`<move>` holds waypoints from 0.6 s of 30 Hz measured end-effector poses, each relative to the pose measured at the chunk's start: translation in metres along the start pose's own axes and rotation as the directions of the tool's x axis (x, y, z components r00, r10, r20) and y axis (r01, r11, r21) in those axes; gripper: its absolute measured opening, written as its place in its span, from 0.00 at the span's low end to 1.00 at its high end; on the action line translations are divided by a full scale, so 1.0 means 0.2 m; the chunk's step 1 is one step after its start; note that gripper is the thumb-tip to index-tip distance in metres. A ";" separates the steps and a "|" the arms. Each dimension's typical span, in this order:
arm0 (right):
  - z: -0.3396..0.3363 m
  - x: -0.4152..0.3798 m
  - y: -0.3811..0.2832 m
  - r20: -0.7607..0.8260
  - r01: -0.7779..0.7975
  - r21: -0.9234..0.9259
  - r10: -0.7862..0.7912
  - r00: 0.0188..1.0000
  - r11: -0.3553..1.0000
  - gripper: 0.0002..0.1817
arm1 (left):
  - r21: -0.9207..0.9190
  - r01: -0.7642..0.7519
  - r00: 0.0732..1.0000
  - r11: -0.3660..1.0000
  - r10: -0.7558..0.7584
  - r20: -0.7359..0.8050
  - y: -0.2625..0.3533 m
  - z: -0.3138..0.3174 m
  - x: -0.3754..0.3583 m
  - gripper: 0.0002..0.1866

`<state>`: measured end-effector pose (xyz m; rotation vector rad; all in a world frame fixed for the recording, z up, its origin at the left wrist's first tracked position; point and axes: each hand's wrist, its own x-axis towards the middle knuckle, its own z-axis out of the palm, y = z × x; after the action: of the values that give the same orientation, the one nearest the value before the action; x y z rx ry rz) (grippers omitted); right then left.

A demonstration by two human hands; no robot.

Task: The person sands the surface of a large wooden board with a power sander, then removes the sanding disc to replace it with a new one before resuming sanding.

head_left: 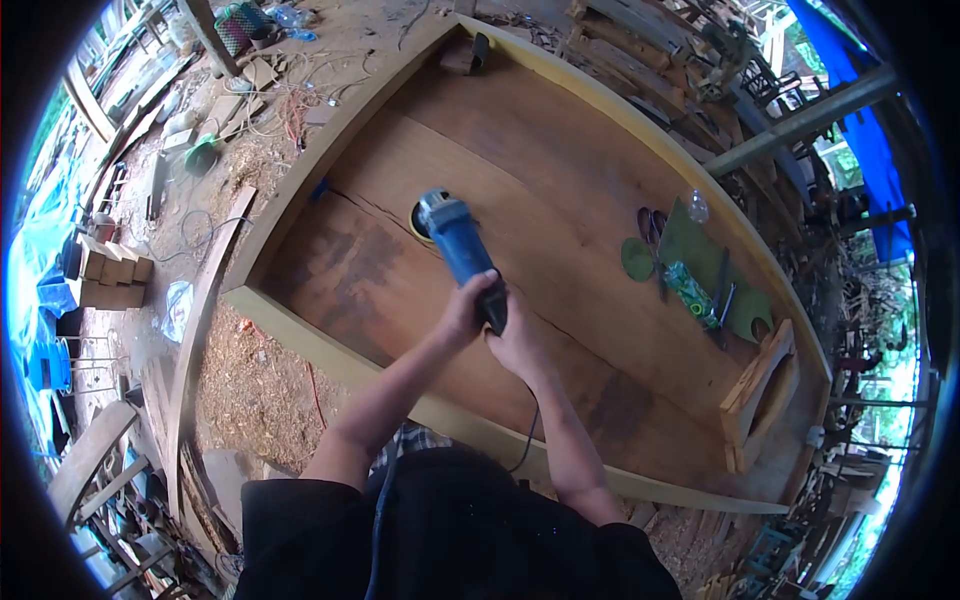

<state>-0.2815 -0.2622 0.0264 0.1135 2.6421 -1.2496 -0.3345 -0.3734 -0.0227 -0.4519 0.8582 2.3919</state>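
Note:
A blue angle grinder points away from me over a large brown wooden panel. My left hand is closed around the left side of its rear body. From the right, my right hand wraps the dark rear end of the handle, its fingers partly hidden. The disc at the grinder's head shows as a yellowish edge close over the panel's surface. A dark power cord hangs from the handle toward my body.
A raised wooden rim runs around the panel. Inside, at right, lie a green sheet, scissors, a green plastic bottle and a wooden frame piece. Sawdust, boards and cords cover the ground at left. A post slants at upper right.

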 end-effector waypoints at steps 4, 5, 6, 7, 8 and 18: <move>0.02 -0.01 -0.12 0.081 -0.109 0.010 0.108 0.991 0.994 0.38 | -0.073 0.001 1.000 0.997 0.001 0.030 0.04 -0.05 -0.06 0.21; 0.04 -0.05 -0.09 0.075 -0.100 0.007 0.099 0.992 0.995 0.38 | -0.055 -0.013 1.000 0.998 0.013 0.007 0.01 -0.05 -0.09 0.21; 0.05 -0.11 -0.06 0.038 -0.060 0.042 0.059 0.998 0.997 0.39 | -0.040 -0.029 0.999 0.999 0.029 -0.013 -0.03 -0.05 -0.12 0.20; 0.05 -0.17 -0.04 0.002 -0.020 0.074 0.020 1.000 0.997 0.40 | -0.050 0.004 1.000 0.999 -0.005 -0.017 -0.05 -0.03 -0.17 0.18; 0.05 -0.24 0.00 -0.113 0.142 0.034 -0.137 0.984 0.989 0.34 | -0.024 0.011 1.000 1.000 -0.011 -0.016 -0.08 -0.01 -0.22 0.19; -0.21 -0.84 0.27 0.296 -0.377 0.873 0.278 0.914 0.309 0.18 | 0.352 0.185 0.979 0.917 -0.203 0.014 -0.40 0.26 -0.52 0.39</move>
<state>-0.1157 -0.1921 0.0488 0.7124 1.3422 -2.2971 -0.2105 -0.3268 0.0264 -0.3165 1.1329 2.0057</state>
